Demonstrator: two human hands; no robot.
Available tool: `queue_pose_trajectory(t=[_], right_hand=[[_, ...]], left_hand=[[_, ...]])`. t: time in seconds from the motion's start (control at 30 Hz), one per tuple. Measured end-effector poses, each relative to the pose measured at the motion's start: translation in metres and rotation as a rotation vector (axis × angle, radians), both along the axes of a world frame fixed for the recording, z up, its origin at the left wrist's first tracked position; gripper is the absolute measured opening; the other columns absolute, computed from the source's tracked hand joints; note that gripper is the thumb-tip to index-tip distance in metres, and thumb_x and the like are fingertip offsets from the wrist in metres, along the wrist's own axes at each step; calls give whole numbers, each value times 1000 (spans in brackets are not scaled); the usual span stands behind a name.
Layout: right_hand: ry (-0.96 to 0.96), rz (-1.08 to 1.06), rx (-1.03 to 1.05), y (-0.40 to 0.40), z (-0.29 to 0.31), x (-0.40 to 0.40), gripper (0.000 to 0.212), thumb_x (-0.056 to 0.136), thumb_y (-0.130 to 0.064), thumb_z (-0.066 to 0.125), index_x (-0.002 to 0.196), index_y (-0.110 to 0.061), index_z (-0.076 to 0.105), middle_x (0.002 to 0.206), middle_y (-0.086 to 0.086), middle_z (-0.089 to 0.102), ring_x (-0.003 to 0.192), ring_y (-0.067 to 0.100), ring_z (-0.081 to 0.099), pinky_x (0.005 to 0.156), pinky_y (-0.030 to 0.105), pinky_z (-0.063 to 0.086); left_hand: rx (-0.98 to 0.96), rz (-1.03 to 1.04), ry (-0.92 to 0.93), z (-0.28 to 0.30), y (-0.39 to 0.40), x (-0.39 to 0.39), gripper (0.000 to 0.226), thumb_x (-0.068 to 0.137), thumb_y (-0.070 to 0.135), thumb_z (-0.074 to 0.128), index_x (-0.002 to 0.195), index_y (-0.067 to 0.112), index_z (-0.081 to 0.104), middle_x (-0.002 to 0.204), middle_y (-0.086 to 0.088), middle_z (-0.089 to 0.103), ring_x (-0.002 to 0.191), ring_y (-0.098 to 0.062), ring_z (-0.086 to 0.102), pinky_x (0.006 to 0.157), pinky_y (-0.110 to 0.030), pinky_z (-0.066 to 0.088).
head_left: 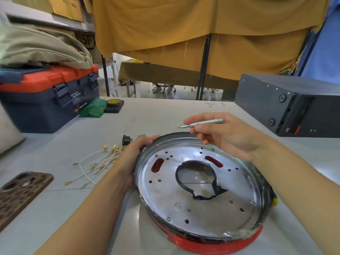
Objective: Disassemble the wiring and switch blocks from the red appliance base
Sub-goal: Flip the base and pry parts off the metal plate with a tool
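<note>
Head view only: round red appliance base with a shiny perforated metal plate (202, 183) sits on the grey-white table (165, 111), front centre, tilted a bit toward the camera. Left hand (136, 150) grips the base's far-left rim, fingers curled over the edge, steadying it. Right hand (226, 135) hovers above the far rim, apart from the plate, thumb and fingers pinching a slim silver screwdriver (202, 123), tip pointing left.

Loose bundle of white wires with brass terminals (97, 162) lies on the table just left of the base, clear of it. Small black switch block (126, 140) stands beyond the wires, next to the left hand's fingertips; a pale second block (141, 135) is partly hidden behind the fingers, can't tell what exactly.

Progress, judged: wiring and at least one switch block look already out, so task seems mostly done. Left on the base: black tape loop (198, 179) around the centre hole, a screw (168, 218) near the front rim, something yellow (274, 201) at the right edge, too hidden to name. Underside not visible, can't tell if more parts remain.

Also around: navy and orange toolbox (47, 100) far left, green cloth (94, 108), brown patterned phone (20, 194) near left, dark grey computer case (290, 103) far right
</note>
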State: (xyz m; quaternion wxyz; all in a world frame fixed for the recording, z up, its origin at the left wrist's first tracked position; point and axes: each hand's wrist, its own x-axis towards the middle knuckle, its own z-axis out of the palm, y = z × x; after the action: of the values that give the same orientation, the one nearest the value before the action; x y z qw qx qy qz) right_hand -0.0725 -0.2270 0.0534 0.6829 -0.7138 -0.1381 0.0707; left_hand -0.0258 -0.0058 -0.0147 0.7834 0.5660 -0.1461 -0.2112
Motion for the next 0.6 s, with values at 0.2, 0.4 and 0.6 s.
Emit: queue_pose_trajectory(t=[0.2,0.4,0.6], right_hand=[[13,-39,-244,40,2,20,21,96,-18,56,92,-6,72,65,1,62,53,7,52,52,18,46],[7,-103,-287,64,-15,32,15,94,-7,55,79,-6,59,53,3,60,46,13,51,54,23,52],[-10,-143,-304,64,-35,36,17,97,-14,51,81,-10,55,56,5,62,46,12,51,54,21,47]], left_hand=[[-54,-70,-7,-6,2,1,42,67,25,50,97,10,74,98,-16,67,87,-23,64,72,-25,54],[-22,0,-27,-6,-5,2,29,66,25,49,71,15,76,73,-7,70,66,-13,65,59,-16,52],[16,-34,-74,-1,-7,0,27,66,28,48,68,16,72,77,-10,63,70,-16,57,59,-18,48]])
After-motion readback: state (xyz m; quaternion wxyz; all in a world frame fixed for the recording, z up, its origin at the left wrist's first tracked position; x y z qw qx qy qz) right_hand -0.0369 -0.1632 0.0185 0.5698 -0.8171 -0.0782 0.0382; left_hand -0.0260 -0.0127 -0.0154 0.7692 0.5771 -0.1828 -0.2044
